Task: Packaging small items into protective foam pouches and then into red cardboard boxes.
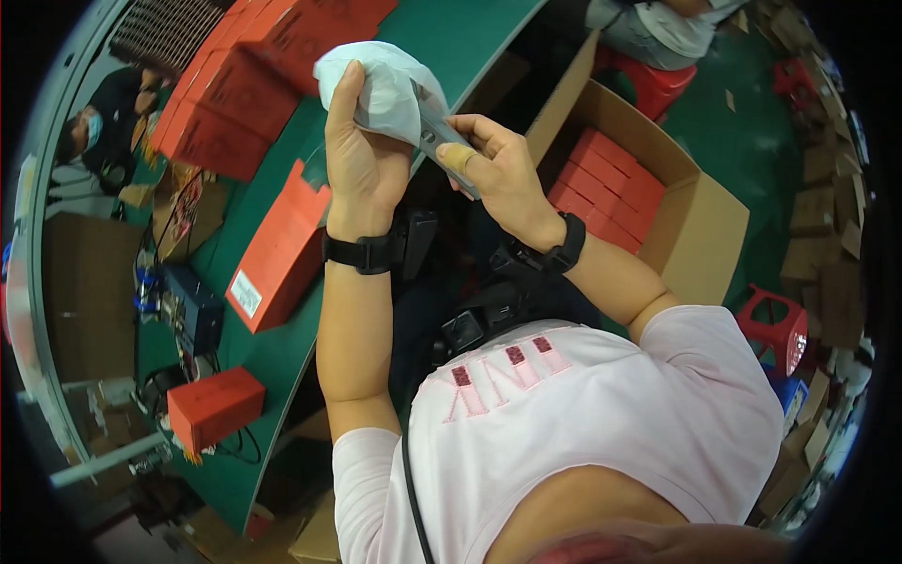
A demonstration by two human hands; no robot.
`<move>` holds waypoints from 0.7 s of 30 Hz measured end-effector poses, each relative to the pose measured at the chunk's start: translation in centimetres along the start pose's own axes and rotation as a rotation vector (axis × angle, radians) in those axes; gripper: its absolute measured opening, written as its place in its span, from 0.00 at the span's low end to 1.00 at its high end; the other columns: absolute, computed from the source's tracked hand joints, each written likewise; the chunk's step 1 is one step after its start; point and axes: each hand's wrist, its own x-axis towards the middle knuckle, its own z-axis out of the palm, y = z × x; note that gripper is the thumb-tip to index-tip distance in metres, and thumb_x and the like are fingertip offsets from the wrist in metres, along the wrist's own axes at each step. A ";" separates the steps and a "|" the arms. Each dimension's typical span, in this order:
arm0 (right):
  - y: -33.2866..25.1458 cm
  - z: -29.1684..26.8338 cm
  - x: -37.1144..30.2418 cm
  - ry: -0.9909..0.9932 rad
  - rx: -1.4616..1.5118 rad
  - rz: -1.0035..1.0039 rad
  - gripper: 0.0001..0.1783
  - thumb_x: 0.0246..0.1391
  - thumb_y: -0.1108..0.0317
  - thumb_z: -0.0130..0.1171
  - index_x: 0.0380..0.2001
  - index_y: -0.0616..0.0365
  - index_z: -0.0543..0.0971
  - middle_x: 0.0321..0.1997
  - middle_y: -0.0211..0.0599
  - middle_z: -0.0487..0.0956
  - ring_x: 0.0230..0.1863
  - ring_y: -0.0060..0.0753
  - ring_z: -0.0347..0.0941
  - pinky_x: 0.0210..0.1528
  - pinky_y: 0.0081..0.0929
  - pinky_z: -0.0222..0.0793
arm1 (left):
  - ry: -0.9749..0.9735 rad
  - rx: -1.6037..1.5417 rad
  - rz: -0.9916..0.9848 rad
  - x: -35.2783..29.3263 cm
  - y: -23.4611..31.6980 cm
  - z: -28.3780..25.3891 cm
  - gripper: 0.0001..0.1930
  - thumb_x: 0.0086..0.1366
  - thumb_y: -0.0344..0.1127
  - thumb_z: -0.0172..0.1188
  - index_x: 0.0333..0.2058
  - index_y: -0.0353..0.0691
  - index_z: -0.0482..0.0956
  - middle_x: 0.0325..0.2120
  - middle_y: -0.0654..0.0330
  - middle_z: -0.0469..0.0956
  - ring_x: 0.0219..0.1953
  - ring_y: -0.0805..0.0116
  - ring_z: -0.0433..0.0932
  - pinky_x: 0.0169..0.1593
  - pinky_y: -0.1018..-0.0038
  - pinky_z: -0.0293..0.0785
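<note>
My left-hand fingers [346, 89] are closed around a white plastic bag [376, 85], with the thumb running up its near face and the remaining fingers wrapped behind it, out of view. My left hand [362, 160] holds the bag raised above the edge of the green table [272, 352]. My right hand [503, 169] is clamped on a small grey metal tool [434, 132], gripped between thumb and index finger; the index finger carries a tan bandage. The tip of the tool touches the lower right side of the bag. What kind of tool it is cannot be determined.

Both wrists wear black straps.

Surroundings:
- A long red box [277, 254] with a white label lies on the table just to the left of my left forearm.
- A stack of red boxes [244, 80] occupies the far part of the table, behind the bag.
- One smaller red box [214, 406] sits near the table's near end, beside black cables.
- An open cardboard carton [691, 226], to the right of my right forearm, stands on the floor and contains rows of red boxes.
- A red stool [778, 324] stands beside the carton.
- Another person [103, 117] sits beyond the table at far left.
</note>
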 end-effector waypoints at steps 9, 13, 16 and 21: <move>-1.3 -1.2 8.3 0.082 0.253 0.094 0.17 0.63 0.68 0.53 0.49 0.69 0.76 0.37 0.40 0.79 0.24 0.22 0.72 0.24 0.20 0.67 | 0.016 -0.177 -0.224 12.3 3.0 0.0 0.26 0.73 0.54 0.50 0.59 0.41 0.70 0.55 0.57 0.76 0.57 0.58 0.75 0.61 0.58 0.70; -0.1 -2.4 8.3 0.100 0.264 0.091 0.17 0.62 0.68 0.53 0.50 0.69 0.75 0.37 0.40 0.79 0.25 0.23 0.72 0.25 0.21 0.67 | 0.040 -0.241 -0.265 13.3 1.0 -0.6 0.26 0.74 0.51 0.48 0.60 0.38 0.69 0.57 0.55 0.76 0.59 0.57 0.74 0.63 0.56 0.70; 0.6 -5.0 6.7 0.109 0.198 0.074 0.18 0.62 0.68 0.53 0.51 0.70 0.75 0.36 0.40 0.79 0.25 0.23 0.73 0.25 0.20 0.67 | 0.071 -0.233 -0.282 12.5 -1.7 0.2 0.25 0.75 0.49 0.48 0.60 0.37 0.68 0.57 0.54 0.76 0.59 0.56 0.75 0.64 0.55 0.70; -0.4 -10.1 4.9 0.135 0.143 0.043 0.18 0.63 0.69 0.54 0.52 0.70 0.74 0.35 0.39 0.79 0.26 0.22 0.73 0.26 0.20 0.68 | 0.102 -0.231 -0.284 12.7 -6.1 3.1 0.24 0.75 0.46 0.47 0.61 0.36 0.67 0.58 0.52 0.75 0.59 0.55 0.75 0.64 0.55 0.71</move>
